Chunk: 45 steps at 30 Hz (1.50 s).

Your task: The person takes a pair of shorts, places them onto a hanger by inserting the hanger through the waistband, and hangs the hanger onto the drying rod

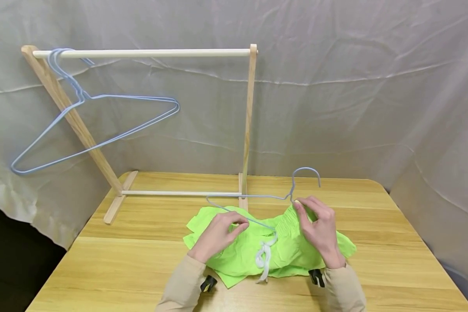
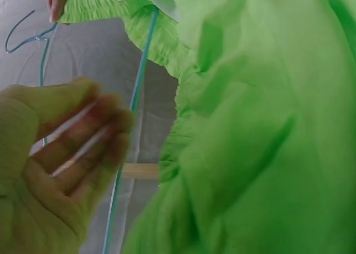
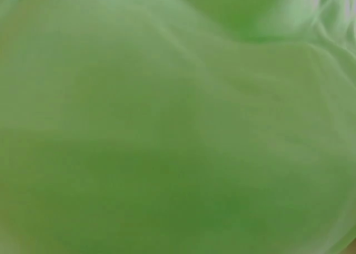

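Note:
Bright green shorts with a white drawstring lie bunched on the table. A blue wire hanger has its right part inside the gathered waistband, while its hook and left end stick out. My right hand pinches the waistband near the hanger's neck. Over the left part of the shorts is my left hand, fingers loosely bent with nothing between them, close to the hanger's lower bar; the left wrist view shows this hand beside the bar. Green cloth fills the right wrist view, hiding the right hand there.
Behind to the left stands a wooden rack with a white top rail. Blue hangers hang at the rail's left end. The wooden table extends to both sides, with a grey cloth backdrop behind.

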Each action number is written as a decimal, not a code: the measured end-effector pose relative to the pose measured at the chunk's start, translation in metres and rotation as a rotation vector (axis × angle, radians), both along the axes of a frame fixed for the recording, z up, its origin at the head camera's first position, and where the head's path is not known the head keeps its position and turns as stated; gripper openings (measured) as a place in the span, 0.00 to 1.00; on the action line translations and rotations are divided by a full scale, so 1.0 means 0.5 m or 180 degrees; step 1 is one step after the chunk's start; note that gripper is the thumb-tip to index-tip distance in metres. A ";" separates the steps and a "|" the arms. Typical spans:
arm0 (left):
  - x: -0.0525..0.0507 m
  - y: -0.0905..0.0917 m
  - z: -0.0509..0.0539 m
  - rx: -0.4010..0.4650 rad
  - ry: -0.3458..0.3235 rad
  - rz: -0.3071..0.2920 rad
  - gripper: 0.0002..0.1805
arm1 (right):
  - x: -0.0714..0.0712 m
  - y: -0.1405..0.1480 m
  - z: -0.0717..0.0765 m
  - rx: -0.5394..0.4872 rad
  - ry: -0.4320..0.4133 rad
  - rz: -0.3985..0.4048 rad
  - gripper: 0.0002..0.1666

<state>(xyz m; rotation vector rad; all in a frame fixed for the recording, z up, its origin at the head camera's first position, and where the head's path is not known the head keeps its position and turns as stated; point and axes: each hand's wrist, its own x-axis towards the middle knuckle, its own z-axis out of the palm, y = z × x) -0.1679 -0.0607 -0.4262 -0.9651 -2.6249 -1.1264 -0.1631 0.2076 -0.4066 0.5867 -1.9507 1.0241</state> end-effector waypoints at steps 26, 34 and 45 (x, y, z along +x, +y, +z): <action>-0.028 -0.059 -0.033 -0.0819 -0.0301 0.0414 0.15 | 0.000 0.003 0.004 -0.0256 0.0109 -0.0093 0.11; -0.045 -0.103 -0.043 -0.0498 -0.0526 0.0227 0.14 | 0.004 0.004 0.008 -0.0388 0.0046 -0.0016 0.09; -0.045 -0.115 -0.012 0.1671 0.0224 0.0371 0.05 | 0.004 0.013 0.010 -0.0601 -0.0007 0.0068 0.09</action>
